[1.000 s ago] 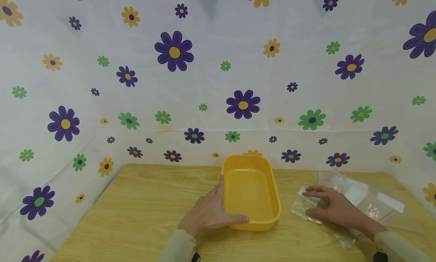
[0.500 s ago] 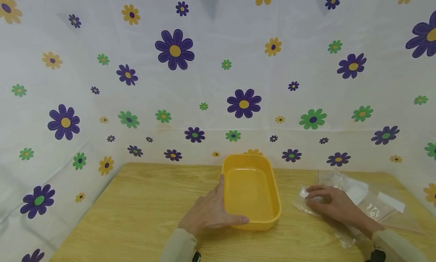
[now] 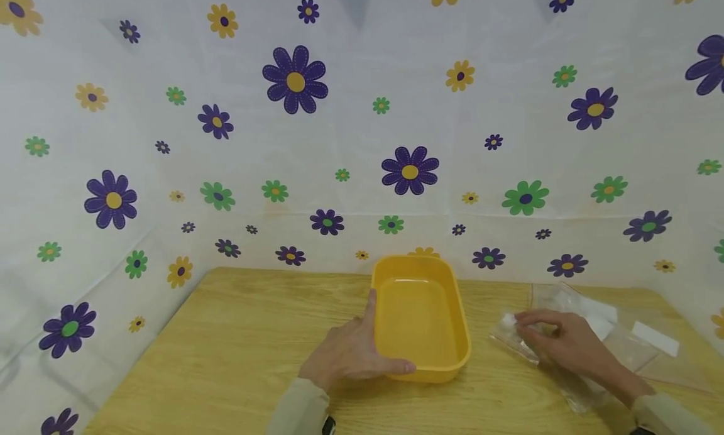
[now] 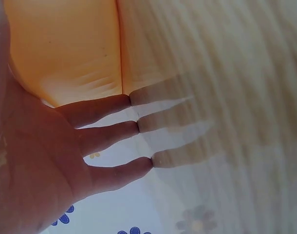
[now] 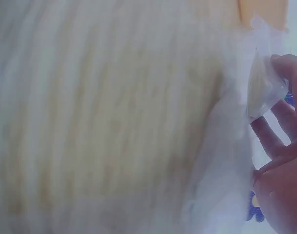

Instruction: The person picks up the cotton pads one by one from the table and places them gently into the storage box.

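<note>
An oblong yellow plastic tub [image 3: 462, 322] stands on the table near the flowered backdrop, with nothing inside. My left hand [image 3: 349, 353] rests against its near left corner, thumb along the near rim and index finger on the left wall. In the left wrist view that hand's other fingers [image 4: 109, 176] stretch out straight, tips on the table. Between right thumb and fingers, a small clear plastic bag [image 3: 511, 339] with a white patch is pinched up. My right hand [image 3: 577, 347] is bent over it; the right wrist view also shows the bag's lifted corner [image 5: 263, 85].
More clear bags with white labels [image 3: 655, 338] lie overlapping on the right of the table. Wood-grain tabletop [image 3: 243, 341] stretches left of the tub. A white flowered sheet [image 3: 339, 139] rises behind and along both sides.
My right fingers have closed on the small bag and drawn its upper part up, so less of its white patch shows. The left hand and tub hold still; the head view shifts slightly.
</note>
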`<action>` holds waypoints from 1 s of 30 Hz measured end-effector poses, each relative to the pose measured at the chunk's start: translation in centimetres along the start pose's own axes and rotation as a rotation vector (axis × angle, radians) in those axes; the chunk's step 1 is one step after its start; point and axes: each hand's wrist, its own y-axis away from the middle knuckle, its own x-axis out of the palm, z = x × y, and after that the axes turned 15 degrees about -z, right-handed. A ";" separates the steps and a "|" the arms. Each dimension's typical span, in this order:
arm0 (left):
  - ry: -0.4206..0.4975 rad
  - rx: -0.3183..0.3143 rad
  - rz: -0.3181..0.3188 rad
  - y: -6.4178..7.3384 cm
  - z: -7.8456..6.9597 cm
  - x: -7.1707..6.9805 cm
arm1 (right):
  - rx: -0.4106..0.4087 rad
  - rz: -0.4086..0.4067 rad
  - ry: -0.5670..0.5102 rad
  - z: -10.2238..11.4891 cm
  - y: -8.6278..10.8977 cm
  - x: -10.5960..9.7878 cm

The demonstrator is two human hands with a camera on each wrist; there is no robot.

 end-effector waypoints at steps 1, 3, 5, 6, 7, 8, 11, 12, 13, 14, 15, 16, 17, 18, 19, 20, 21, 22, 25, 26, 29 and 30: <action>-0.003 -0.001 0.001 0.0 0.0 0.0 | 0.002 -0.010 -0.009 0.2 0.0 -0.1; -0.001 -0.002 0.000 0.1 -0.1 0.0 | 0.008 -0.026 -0.026 0.6 -0.1 -0.3; -0.001 -0.003 0.001 0.1 -0.1 0.0 | 0.005 -0.038 -0.033 1.1 -0.3 -0.5; 0.002 -0.001 0.000 0.1 -0.1 0.0 | 0.000 -0.046 -0.031 1.3 -0.3 -0.6; 0.003 0.000 -0.001 0.1 0.0 0.0 | -0.005 -0.054 -0.027 1.5 -0.4 -0.7; 0.008 0.004 -0.002 0.0 0.0 0.1 | -0.012 -0.065 -0.024 1.8 -0.5 -0.8; 0.007 0.006 0.000 0.0 0.0 0.1 | -0.047 -0.109 -0.033 2.5 -0.7 -0.9; 0.003 0.006 0.002 0.0 0.0 0.1 | -0.054 -0.120 -0.037 2.8 -0.7 -0.9; -0.001 0.005 0.005 0.0 0.0 0.1 | -0.063 -0.130 -0.043 3.1 -0.8 -0.9; -0.005 0.002 0.008 0.0 -0.1 0.1 | -0.075 -0.141 -0.056 3.3 -0.9 -0.9; -0.008 0.000 0.011 0.0 -0.1 0.1 | -0.086 -0.151 -0.064 3.6 -1.0 -0.9; -0.009 -0.003 0.014 0.0 -0.1 0.1 | -0.094 -0.160 -0.067 3.9 -1.1 -0.9; -0.011 -0.006 0.017 0.0 0.0 0.1 | -0.105 -0.167 -0.078 4.2 -1.1 -0.9; -0.012 -0.005 0.017 0.0 0.0 0.1 | -0.120 -0.173 -0.089 4.5 -1.2 -0.8; -0.012 -0.007 0.017 0.0 0.0 0.1 | -0.133 -0.179 -0.099 4.8 -1.3 -0.7; -0.014 -0.008 0.018 0.0 0.0 0.1 | -0.147 -0.183 -0.111 5.1 -1.4 -0.6; -0.014 -0.009 0.019 0.0 0.1 0.1 | -0.163 -0.189 -0.120 5.5 -1.4 -0.5; -0.015 -0.012 0.021 0.0 0.1 0.1 | -0.180 -0.192 -0.128 5.8 -1.5 -0.4; -0.018 -0.019 0.027 0.0 0.1 0.1 | -0.228 -0.192 -0.141 6.6 -1.8 -0.1; -0.018 -0.021 0.029 0.0 0.1 0.1 | -0.242 -0.193 -0.143 6.8 -1.9 0.0; -0.013 -0.026 0.039 -0.1 0.1 0.1 | -0.278 -0.193 -0.135 7.5 -2.2 0.3; -0.011 -0.024 0.041 -0.1 0.1 0.1 | -0.286 -0.190 -0.134 7.7 -2.3 0.3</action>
